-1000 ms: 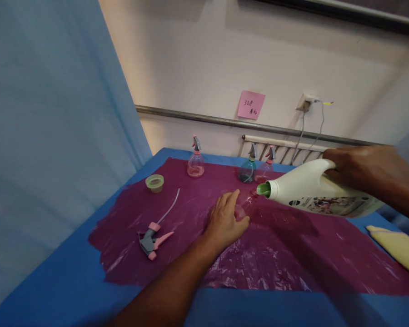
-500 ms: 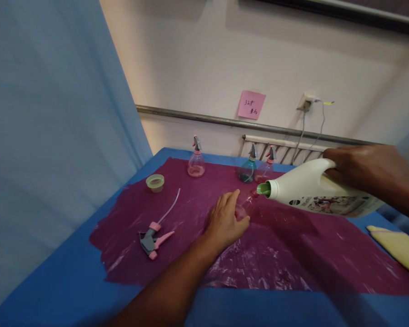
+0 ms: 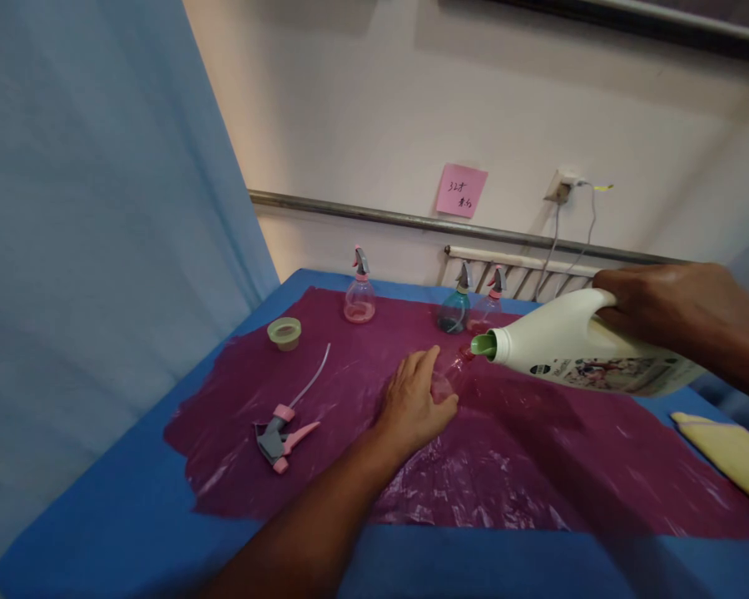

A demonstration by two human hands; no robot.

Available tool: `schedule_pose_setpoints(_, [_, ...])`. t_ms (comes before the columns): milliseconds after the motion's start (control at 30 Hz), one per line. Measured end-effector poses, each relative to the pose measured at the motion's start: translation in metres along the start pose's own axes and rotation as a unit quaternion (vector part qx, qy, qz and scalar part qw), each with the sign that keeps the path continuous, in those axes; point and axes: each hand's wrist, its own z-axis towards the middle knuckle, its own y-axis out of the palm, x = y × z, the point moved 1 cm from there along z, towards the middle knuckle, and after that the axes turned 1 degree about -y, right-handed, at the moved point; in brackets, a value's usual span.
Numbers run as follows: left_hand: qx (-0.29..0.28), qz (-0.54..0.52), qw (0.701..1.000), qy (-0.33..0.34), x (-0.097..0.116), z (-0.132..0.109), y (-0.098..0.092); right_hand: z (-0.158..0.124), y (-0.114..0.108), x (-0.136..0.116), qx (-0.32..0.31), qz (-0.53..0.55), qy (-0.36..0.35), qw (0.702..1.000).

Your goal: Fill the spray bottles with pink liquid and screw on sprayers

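Upper centre, a pink note (image 3: 462,190) shows handwritten "32" and unclear characters. At right, the right hand (image 3: 686,312) grips the cream jug (image 3: 562,341), tilted leftward, label illegible; at centre, the left hand's (image 3: 412,401) fingers curl around a clear bottle (image 3: 442,387).

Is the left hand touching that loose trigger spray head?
Apart. The head view shows bare purple plastic sheet between the left hand and the trigger spray head, which lies to the hand's left.
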Motion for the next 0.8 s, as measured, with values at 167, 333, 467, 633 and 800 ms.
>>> schedule_pose_setpoints(167, [0.0,-0.003,1.0,0.002,-0.0003,-0.0002,-0.0003,0.0011,0.0014,0.0009,0.004,0.016,0.009,1.0])
schedule_pose_setpoints(333, [0.0,0.001,1.0,0.001,-0.0006,0.0006,-0.0001,0.0012,0.0021,0.0012,0.006,0.018,0.011,1.0])
schedule_pose_setpoints(467, [-0.001,0.001,1.0,0.0,-0.0017,0.0006,0.0007,0.0008,-0.002,-0.0009,-0.007,0.009,0.012,1.0])
schedule_pose_setpoints(633, [0.0,0.004,1.0,0.001,-0.0031,0.0003,0.0017,0.0022,-0.005,-0.0034,-0.016,0.006,0.023,1.0])
schedule_pose_setpoints(800, [-0.002,0.006,1.0,-0.004,-0.002,0.0005,0.0015,0.0024,-0.0064,-0.0037,-0.018,0.005,0.019,1.0])
